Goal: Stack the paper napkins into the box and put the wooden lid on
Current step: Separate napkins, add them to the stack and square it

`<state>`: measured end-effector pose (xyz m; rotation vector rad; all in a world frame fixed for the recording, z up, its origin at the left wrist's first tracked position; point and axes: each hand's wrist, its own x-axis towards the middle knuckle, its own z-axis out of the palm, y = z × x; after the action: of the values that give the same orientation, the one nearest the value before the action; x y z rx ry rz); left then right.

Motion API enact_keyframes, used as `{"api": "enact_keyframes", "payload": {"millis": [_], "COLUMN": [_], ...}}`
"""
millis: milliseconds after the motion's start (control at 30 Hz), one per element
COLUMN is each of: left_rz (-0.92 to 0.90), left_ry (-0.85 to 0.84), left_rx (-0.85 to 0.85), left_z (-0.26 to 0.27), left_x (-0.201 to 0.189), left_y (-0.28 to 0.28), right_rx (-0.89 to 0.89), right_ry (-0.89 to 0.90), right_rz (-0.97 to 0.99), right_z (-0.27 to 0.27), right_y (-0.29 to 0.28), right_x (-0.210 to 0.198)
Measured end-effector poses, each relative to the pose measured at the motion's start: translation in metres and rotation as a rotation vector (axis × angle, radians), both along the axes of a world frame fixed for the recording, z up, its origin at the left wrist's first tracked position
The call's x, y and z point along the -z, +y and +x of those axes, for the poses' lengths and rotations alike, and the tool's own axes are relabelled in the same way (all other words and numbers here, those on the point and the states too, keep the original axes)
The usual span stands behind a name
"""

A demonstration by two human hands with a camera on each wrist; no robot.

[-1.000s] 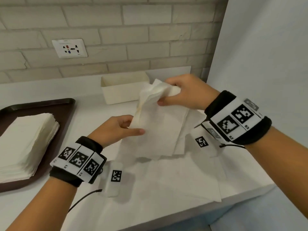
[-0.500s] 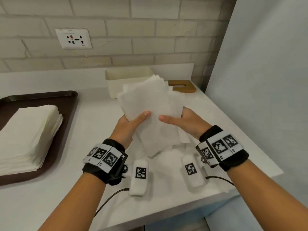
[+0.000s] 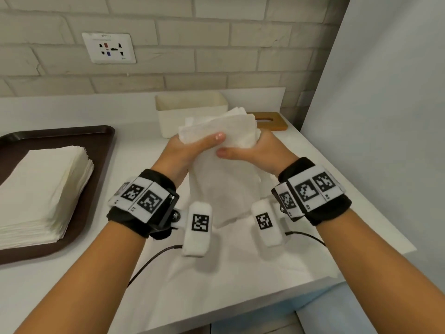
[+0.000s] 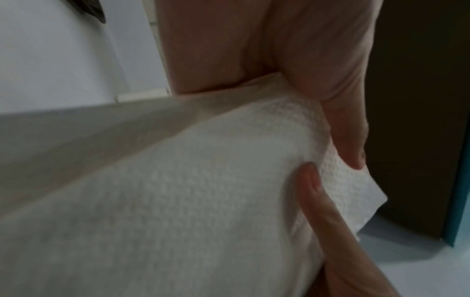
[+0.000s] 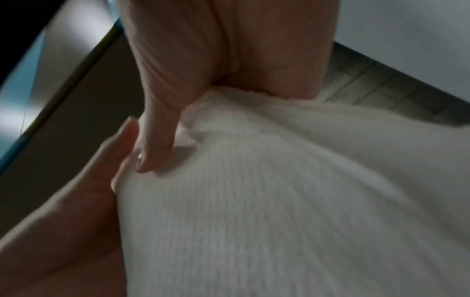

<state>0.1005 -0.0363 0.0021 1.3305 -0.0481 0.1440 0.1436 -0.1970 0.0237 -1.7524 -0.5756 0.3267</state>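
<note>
Both hands hold one folded bundle of white paper napkins point(image 3: 224, 131) above the counter, just in front of the cream box point(image 3: 192, 109). My left hand point(image 3: 192, 145) grips its left side, thumb pressed across the top. My right hand point(image 3: 250, 150) grips the right side, thumb lying just below the left thumb. The bundle's lower part hangs down between my wrists. In the left wrist view the napkins point(image 4: 203, 201) fill the frame under both thumbs, and the right wrist view shows the napkins point(image 5: 279, 201) the same way. The wooden lid point(image 3: 272, 120) lies right of the box.
A brown tray point(image 3: 96, 141) at the left carries a tall stack of napkins point(image 3: 43, 189). Unfolded white paper point(image 3: 228, 273) lies spread on the counter under my wrists. A grey wall panel point(image 3: 385, 116) closes the right side; the counter's front edge is near.
The napkins went from a loose, spread sheet bundle held by the right hand to a folded wad squeezed between both hands, thumbs now meeting on top, carried slightly forward toward the box.
</note>
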Motion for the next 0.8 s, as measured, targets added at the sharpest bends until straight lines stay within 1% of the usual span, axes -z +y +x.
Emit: {"api": "enact_keyframes", "payload": {"millis": [67, 167, 233, 300, 433, 500, 567, 633, 700, 800], "left_rz": [-0.021, 0.042, 0.052, 0.019, -0.059, -0.064, -0.035, -0.007, 0.023, -0.015], "left_ry": [0.026, 0.123, 0.154, 0.126, -0.006, -0.036, 0.018, 0.127, 0.199, 0.187], "left_rx": [-0.007, -0.015, -0.018, -0.044, -0.090, -0.095, -0.093, -0.080, -0.081, -0.127], "left_z": [0.000, -0.004, -0.005, -0.004, 0.001, 0.002, 0.000, -0.001, 0.002, 0.008], "left_x": [0.004, 0.020, 0.021, 0.012, -0.016, -0.018, -0.006, 0.012, 0.024, 0.016], "left_y": [0.007, 0.012, 0.010, 0.006, 0.008, 0.009, 0.008, 0.004, 0.000, -0.003], "right_rx": [-0.032, -0.042, -0.027, 0.025, 0.104, 0.113, 0.108, 0.104, 0.102, 0.134], "right_ry": [0.047, 0.068, 0.087, 0.068, -0.026, -0.036, 0.009, 0.070, 0.094, 0.066], "right_rz": [0.008, -0.130, -0.160, -0.106, 0.059, 0.121, 0.109, 0.053, 0.000, -0.056], "right_z": [0.001, -0.001, 0.000, 0.001, 0.009, 0.011, 0.012, 0.010, 0.010, 0.015], "right_y": [-0.005, -0.010, -0.009, -0.005, -0.001, -0.003, -0.005, -0.006, -0.005, 0.001], "right_x": [0.004, 0.025, 0.032, 0.025, 0.000, 0.001, 0.013, 0.029, 0.041, 0.038]}}
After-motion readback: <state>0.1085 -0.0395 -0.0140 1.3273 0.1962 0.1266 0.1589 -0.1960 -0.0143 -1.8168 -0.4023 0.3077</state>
